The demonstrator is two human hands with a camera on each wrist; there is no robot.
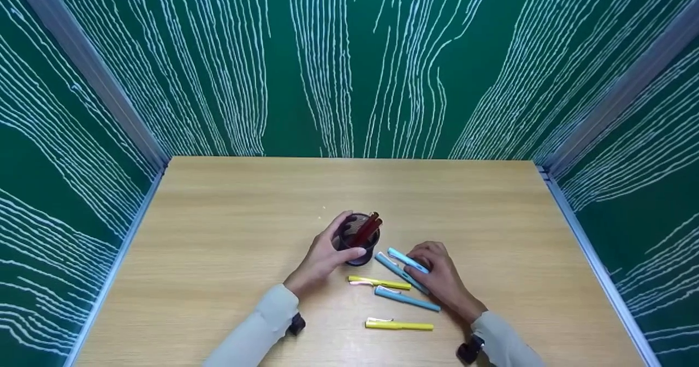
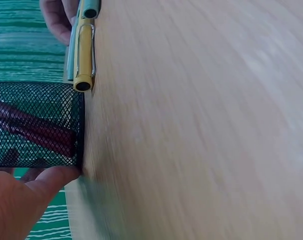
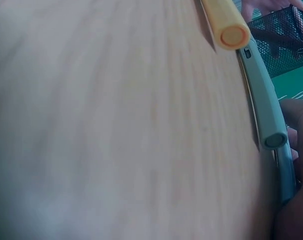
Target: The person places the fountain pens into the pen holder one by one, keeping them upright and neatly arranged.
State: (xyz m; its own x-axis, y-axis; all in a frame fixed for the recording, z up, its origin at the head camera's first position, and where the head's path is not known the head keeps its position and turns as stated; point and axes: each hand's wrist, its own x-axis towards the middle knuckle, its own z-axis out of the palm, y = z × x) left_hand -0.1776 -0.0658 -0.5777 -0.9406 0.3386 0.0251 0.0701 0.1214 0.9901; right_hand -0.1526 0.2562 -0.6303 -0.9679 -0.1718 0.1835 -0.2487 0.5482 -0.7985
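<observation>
My left hand [image 1: 319,258] grips a black mesh pen holder [image 1: 349,227], thumb on its near side and fingers round the far side. Dark red pens [image 1: 367,230] lean inside it; the left wrist view shows them through the mesh [image 2: 36,97]. To the right, my right hand [image 1: 441,277] pinches a light blue pen [image 1: 403,258] near one end. Just under and beside that pen lies a second blue pen [image 1: 389,264], partly behind the fingers. In the right wrist view the fingertips are mostly hidden.
On the wooden table [image 1: 246,208], a yellow pen [image 1: 382,283] and another blue pen [image 1: 407,299] lie close together between the hands. Nearer the front is a second yellow pen [image 1: 400,326]. Green walls with white lines [image 1: 322,66] stand round the table.
</observation>
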